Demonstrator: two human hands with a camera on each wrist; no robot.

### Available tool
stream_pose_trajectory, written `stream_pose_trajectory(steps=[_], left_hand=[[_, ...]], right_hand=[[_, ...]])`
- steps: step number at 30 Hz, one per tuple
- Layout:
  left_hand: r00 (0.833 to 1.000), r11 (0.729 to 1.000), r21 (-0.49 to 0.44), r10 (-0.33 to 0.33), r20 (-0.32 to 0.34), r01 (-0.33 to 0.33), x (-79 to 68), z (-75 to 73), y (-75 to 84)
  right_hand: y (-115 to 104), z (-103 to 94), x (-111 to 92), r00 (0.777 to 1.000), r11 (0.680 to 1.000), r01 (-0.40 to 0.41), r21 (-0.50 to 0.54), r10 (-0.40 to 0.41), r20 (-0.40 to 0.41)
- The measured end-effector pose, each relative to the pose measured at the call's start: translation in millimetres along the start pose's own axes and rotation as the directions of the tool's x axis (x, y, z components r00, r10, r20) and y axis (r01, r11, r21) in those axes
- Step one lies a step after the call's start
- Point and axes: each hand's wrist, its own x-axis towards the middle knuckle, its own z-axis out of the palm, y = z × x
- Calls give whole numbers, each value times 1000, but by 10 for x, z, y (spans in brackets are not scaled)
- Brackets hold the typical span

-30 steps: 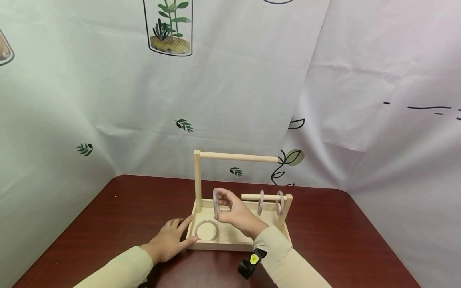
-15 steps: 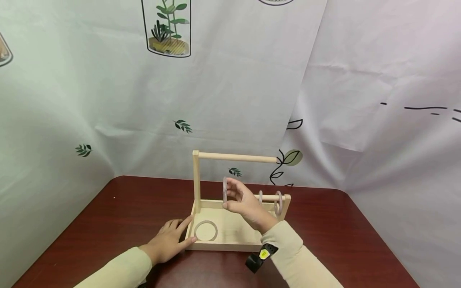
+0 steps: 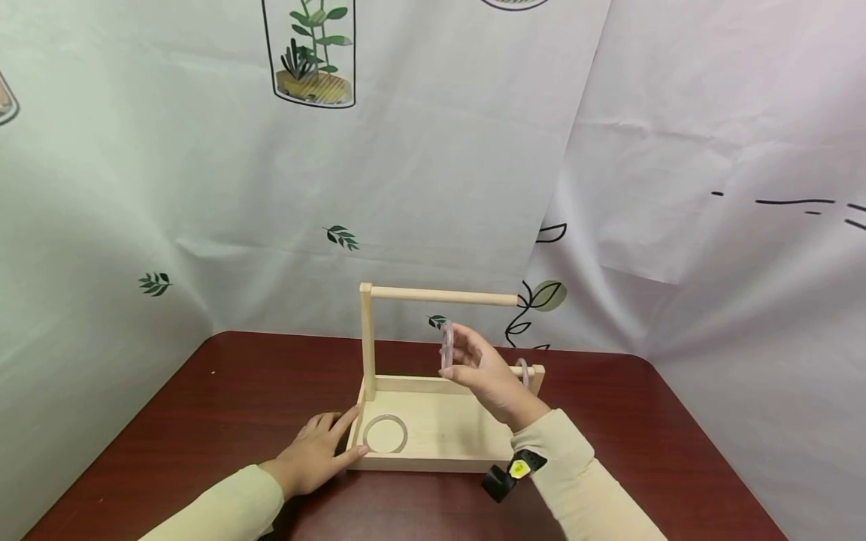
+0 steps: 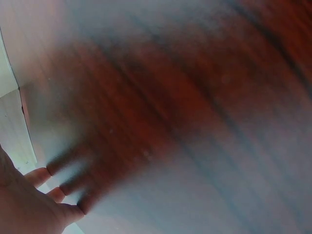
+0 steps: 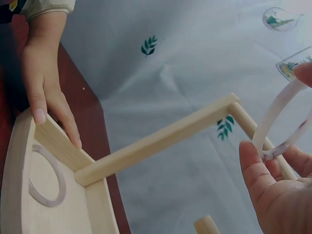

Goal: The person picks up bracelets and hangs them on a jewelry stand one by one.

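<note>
Visibly, the right hand (image 3: 492, 379) pinches a ring (image 3: 447, 346) upright — the left hand (image 3: 314, 453) lies outspread against the tray (image 3: 443, 430).

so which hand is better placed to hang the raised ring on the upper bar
Probably the right hand: it pinches that raised ring, while the left hand touches the left end of the tray.

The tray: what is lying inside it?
One ring lies inside, near the left hand. The right hand and sleeve hide part of the tray; whatever is there cannot be seen.
</note>
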Motion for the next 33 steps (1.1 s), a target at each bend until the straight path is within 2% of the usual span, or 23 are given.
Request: stream_pose_trajectory(steps=[5, 10, 19, 28, 33], left_hand=[[1000, 1000, 1, -8, 16, 8, -15, -38, 37], [1000, 1000, -4, -11, 11, 11, -3, -8, 19], [999, 1000, 11, 11, -45, -11, 22, 70, -46], [1000, 1000, 2, -3, 11, 3, -14, -39, 35], [1000, 1000, 12, -7, 20, 6, -12, -43, 41]], right_hand=[[-50, -105, -50, 1000, 1000, -11, 3, 12, -16], [-76, -217, -104, 1000, 1000, -4, 20, 4, -7], [-124, -402, -170, 997, 998, 51, 48, -48, -58], [-149, -551, -228, 989, 997, 31, 70, -21, -144], [-141, -641, -251, 987, 996, 50, 76, -38, -154]])
